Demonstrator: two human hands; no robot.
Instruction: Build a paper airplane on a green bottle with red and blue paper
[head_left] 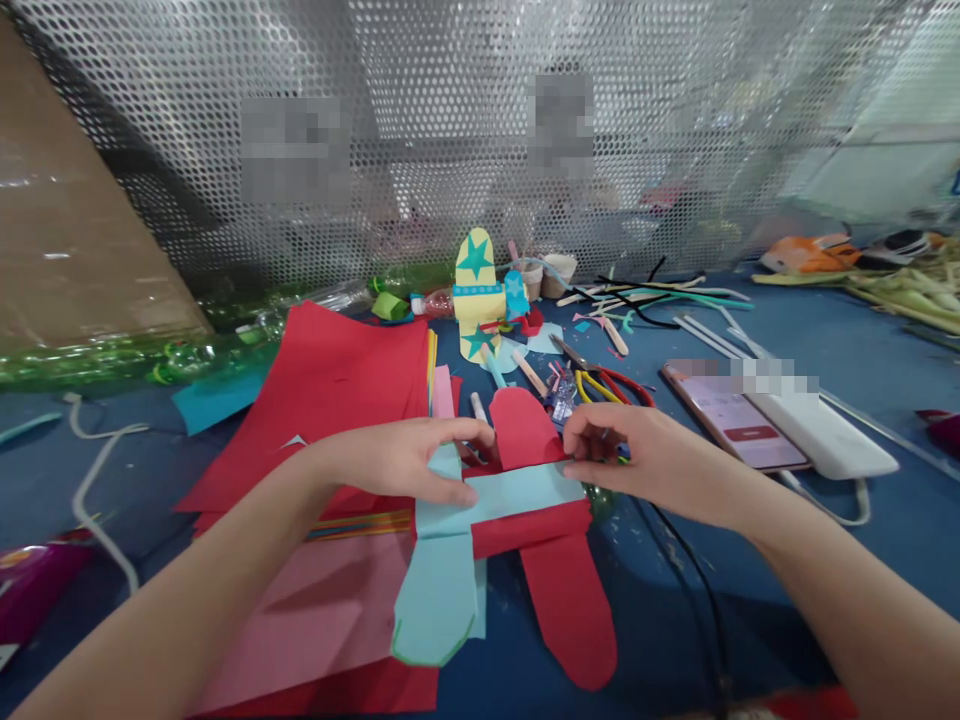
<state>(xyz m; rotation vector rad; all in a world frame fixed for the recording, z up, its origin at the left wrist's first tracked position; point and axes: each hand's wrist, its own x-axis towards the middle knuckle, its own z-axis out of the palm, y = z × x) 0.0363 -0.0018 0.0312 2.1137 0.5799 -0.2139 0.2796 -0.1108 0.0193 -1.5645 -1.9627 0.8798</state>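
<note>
A red and light blue paper model plane (pixel 570 610) lies in front of me, with a light blue paper strip (pixel 525 490) across its red body. My left hand (pixel 405 460) grips the left part of the body, thumb on top and fingers behind. At the strip's right end, my right hand (pixel 615 450) is closed in a pinch on the edge. Clear greenish plastic shows just under that end. Light blue paper forms the plane's left piece (pixel 435 600), its tip edged in green. My fingers hide part of the far side.
Red paper sheets (pixel 352 370) and a pink sheet (pixel 337 600) are stacked at left. Behind stands a yellow paper plane (pixel 480 290) with teal stars. Pliers (pixel 600 378), a phone (pixel 739 420), a white power bank (pixel 825 430) and cables lie at right. A perforated metal screen (pixel 450 120) rises behind.
</note>
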